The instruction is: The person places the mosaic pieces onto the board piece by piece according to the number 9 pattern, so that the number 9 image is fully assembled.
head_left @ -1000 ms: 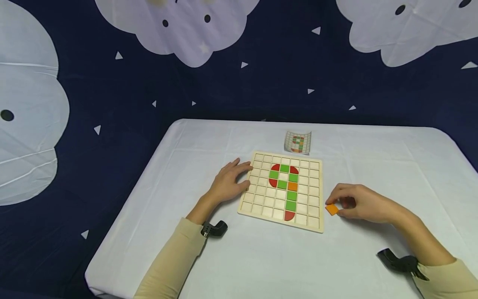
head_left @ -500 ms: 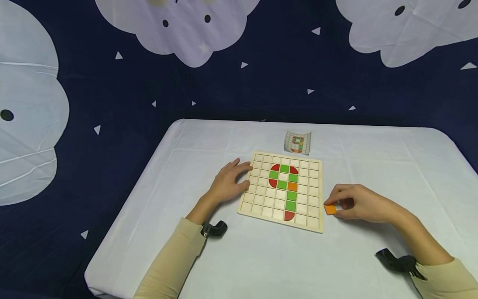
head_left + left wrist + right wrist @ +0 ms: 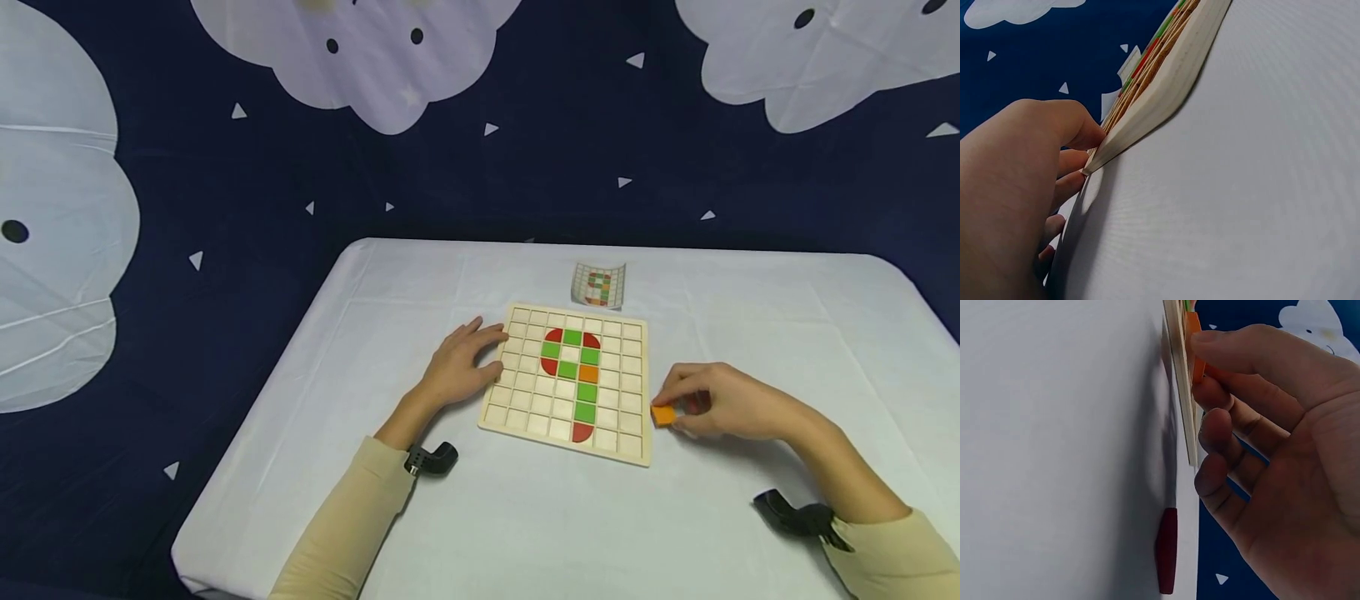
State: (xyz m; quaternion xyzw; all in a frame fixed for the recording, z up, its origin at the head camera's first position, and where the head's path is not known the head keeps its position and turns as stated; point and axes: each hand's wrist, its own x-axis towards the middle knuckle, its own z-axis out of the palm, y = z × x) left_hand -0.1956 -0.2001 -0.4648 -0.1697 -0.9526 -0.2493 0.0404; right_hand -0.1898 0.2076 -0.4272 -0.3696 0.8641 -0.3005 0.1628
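A square wooden grid board (image 3: pixel 525 408) lies on the white table, with green, red and orange pieces set in its cells. At its left edge rests my left hand (image 3: pixel 456 367), thumb and fingertips touching the rim; in the left wrist view the thumb lies against the board's side (image 3: pixel 1166 94). My right hand (image 3: pixel 720 400) pinches an orange square tile (image 3: pixel 663 416) between thumb and fingers, just right of the board's right edge. The tile (image 3: pixel 1195 347) appears edge-on in the right wrist view. Below that hand, a dark red piece (image 3: pixel 1167 550) lies on the cloth.
A small curled pattern card (image 3: pixel 597 286) stands behind the board, showing a similar coloured figure on a grid. White cloth (image 3: pixel 525 517) covers the table. Behind the table hangs a dark blue cloth (image 3: pixel 420 183) with pale clouds and triangles.
My right hand has shifted slightly left and up, and the orange tile has turned a little in its fingers. My left hand and the board have stayed in place.
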